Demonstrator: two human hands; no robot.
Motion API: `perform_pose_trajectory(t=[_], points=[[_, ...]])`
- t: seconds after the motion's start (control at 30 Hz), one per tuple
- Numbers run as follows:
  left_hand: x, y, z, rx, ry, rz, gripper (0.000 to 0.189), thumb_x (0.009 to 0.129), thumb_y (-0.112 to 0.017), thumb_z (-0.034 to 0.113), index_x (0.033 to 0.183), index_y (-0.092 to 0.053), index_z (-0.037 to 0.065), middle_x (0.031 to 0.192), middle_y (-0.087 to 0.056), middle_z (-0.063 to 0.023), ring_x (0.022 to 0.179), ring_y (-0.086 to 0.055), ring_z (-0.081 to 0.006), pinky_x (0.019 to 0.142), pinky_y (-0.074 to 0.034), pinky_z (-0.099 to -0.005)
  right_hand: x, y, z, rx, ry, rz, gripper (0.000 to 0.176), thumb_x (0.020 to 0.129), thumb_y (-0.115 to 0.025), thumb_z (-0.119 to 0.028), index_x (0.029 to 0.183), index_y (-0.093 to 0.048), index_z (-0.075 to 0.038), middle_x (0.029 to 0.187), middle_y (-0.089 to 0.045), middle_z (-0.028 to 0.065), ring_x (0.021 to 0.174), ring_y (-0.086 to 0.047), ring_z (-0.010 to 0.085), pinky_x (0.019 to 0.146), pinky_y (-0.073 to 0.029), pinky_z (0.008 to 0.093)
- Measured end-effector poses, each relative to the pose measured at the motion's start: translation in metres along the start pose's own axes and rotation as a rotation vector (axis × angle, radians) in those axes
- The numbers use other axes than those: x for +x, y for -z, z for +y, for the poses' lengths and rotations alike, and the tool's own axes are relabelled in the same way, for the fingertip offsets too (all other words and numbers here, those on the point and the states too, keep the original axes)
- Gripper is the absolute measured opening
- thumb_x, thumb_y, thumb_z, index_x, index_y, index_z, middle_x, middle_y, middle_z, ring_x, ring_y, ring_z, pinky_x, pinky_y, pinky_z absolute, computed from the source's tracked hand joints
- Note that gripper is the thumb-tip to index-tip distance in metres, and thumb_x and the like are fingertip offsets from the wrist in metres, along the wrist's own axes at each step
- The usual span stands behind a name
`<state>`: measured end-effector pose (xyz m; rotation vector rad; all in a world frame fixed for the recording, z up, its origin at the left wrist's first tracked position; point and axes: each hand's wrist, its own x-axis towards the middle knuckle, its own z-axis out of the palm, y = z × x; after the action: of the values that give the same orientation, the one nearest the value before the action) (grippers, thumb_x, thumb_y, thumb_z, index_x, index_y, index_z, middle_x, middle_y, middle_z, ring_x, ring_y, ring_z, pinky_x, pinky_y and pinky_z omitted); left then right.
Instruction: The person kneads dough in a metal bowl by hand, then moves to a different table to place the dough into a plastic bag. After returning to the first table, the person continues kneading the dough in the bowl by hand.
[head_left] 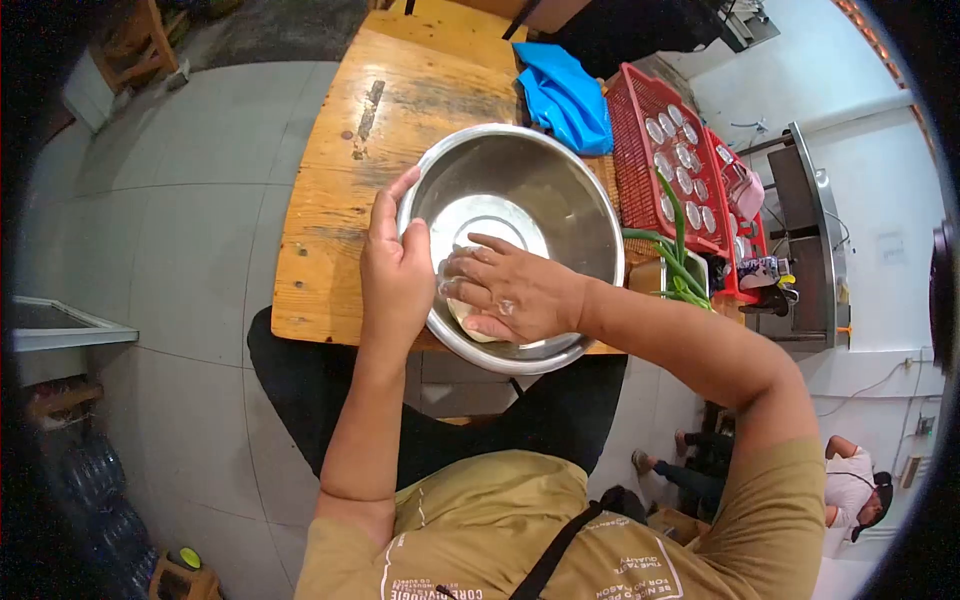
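Note:
A large stainless steel mixing bowl (560, 190) rests at the near edge of the wooden table. My left hand (395, 245) grips the bowl's left rim, thumb on the inner side and fingers outside. Down inside the bowl, my right hand (510, 290) is closed over a pale lump of dough (468, 318) against the lower left wall. White residue coats its fingers and knuckles. Most of the dough is hidden under that hand.
The wooden table (325, 210) has a blue plastic bag (562, 95) behind the bowl. Red crates (640, 125) with several clear-lidded containers stand to the right, beside green onions (680, 265). Another person (855, 490) is at the lower right.

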<state>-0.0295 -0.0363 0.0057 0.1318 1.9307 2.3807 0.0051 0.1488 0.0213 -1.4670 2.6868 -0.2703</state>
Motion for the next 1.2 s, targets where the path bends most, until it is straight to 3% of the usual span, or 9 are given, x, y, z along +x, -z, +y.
perform_pose_trajectory(t=[0.1, 0.4, 0.43, 0.53, 0.8, 0.97, 1.03, 1.13, 1.2], points=[[0.000, -0.003, 0.000, -0.015, 0.005, 0.009, 0.044, 0.097, -0.041, -0.005, 0.140, -0.052, -0.002, 0.137, -0.059, -0.0148, 0.130, -0.053, -0.0206, 0.112, -0.039, -0.0334, 0.008, -0.011, -0.001, 0.099, -0.151, 0.000, 0.054, 0.099, -0.051, -0.049, 0.117, -0.059, 0.000, 0.114, -0.058, 0.0196, 0.114, -0.057, 0.0361, 0.116, -0.032, 0.0564], [0.001, 0.003, -0.010, 0.197, -0.144, -0.034, 0.048, 0.096, -0.040, -0.006, 0.143, -0.050, -0.003, 0.139, -0.056, -0.0199, 0.127, -0.056, -0.0302, 0.110, -0.041, -0.0384, 0.030, -0.038, 0.028, 0.051, -0.374, 0.198, 0.035, 0.089, -0.063, -0.038, 0.102, -0.063, -0.006, 0.099, -0.058, 0.0144, 0.096, -0.056, 0.0318, 0.089, -0.041, 0.0481], [-0.001, 0.001, 0.001, 0.125, -0.017, -0.034, 0.050, 0.095, -0.041, -0.008, 0.144, -0.050, -0.003, 0.137, -0.054, -0.0203, 0.128, -0.055, -0.0323, 0.110, -0.040, -0.0395, 0.031, -0.039, 0.033, 0.072, -0.403, 0.238, 0.035, 0.089, -0.065, -0.038, 0.102, -0.063, -0.006, 0.098, -0.057, 0.0149, 0.096, -0.056, 0.0336, 0.087, -0.041, 0.0489], [-0.001, 0.006, -0.001, 0.277, -0.105, -0.091, 0.049, 0.095, -0.040, -0.009, 0.143, -0.050, -0.004, 0.147, -0.052, -0.0171, 0.138, -0.047, -0.0255, 0.119, -0.030, -0.0372, 0.028, -0.044, 0.045, 0.073, -0.498, 0.284, 0.033, 0.090, -0.065, -0.037, 0.101, -0.062, -0.005, 0.098, -0.057, 0.0158, 0.096, -0.056, 0.0354, 0.087, -0.041, 0.0498], [-0.006, 0.002, -0.004, 0.277, -0.159, -0.039, 0.050, 0.094, -0.041, -0.006, 0.143, -0.050, -0.003, 0.146, -0.053, -0.0176, 0.140, -0.047, -0.0273, 0.119, -0.031, -0.0372, 0.032, -0.063, 0.073, -0.018, -0.882, 0.507, 0.027, 0.099, -0.053, -0.029, 0.090, -0.057, -0.004, 0.091, -0.061, 0.0238, 0.093, -0.059, 0.0422, 0.084, -0.044, 0.0548], [-0.004, -0.002, -0.014, 0.110, -0.141, 0.012, 0.051, 0.093, -0.040, -0.007, 0.142, -0.051, -0.001, 0.145, -0.056, -0.0152, 0.136, -0.051, -0.0228, 0.116, -0.036, -0.0350, 0.031, -0.050, 0.078, 0.118, -0.916, 0.510, 0.043, 0.098, -0.058, -0.038, 0.114, -0.065, 0.001, 0.104, -0.068, 0.0251, 0.106, -0.062, 0.0439, 0.096, -0.046, 0.0540], [-0.003, -0.002, -0.017, 0.099, -0.149, 0.029, 0.050, 0.093, -0.040, -0.006, 0.142, -0.051, -0.001, 0.144, -0.056, -0.0154, 0.134, -0.052, -0.0229, 0.115, -0.037, -0.0349, 0.025, -0.023, 0.075, 0.749, -1.144, 0.229, 0.059, 0.096, -0.061, -0.048, 0.126, -0.063, 0.002, 0.118, -0.066, 0.0273, 0.115, -0.061, 0.0450, 0.105, -0.044, 0.0523], [-0.008, -0.006, -0.016, 0.093, -0.143, 0.047, 0.050, 0.094, -0.040, -0.005, 0.142, -0.052, -0.001, 0.142, -0.058, -0.0159, 0.131, -0.055, -0.0233, 0.113, -0.039, -0.0352, 0.018, 0.002, 0.049, 0.341, -0.927, 0.283, 0.069, 0.093, -0.063, -0.056, 0.132, -0.062, 0.000, 0.131, -0.061, 0.0285, 0.124, -0.058, 0.0447, 0.108, -0.044, 0.0502], [-0.006, -0.005, -0.015, 0.130, -0.180, 0.052, 0.047, 0.094, -0.041, -0.002, 0.140, -0.052, -0.002, 0.139, -0.056, -0.0218, 0.133, -0.053, -0.0335, 0.114, -0.038, -0.0405, 0.010, 0.009, 0.024, 0.070, -0.691, 0.212, 0.078, 0.093, -0.059, -0.062, 0.146, -0.051, -0.004, 0.148, -0.046, 0.0317, 0.135, -0.048, 0.0494, 0.108, -0.043, 0.0550]])
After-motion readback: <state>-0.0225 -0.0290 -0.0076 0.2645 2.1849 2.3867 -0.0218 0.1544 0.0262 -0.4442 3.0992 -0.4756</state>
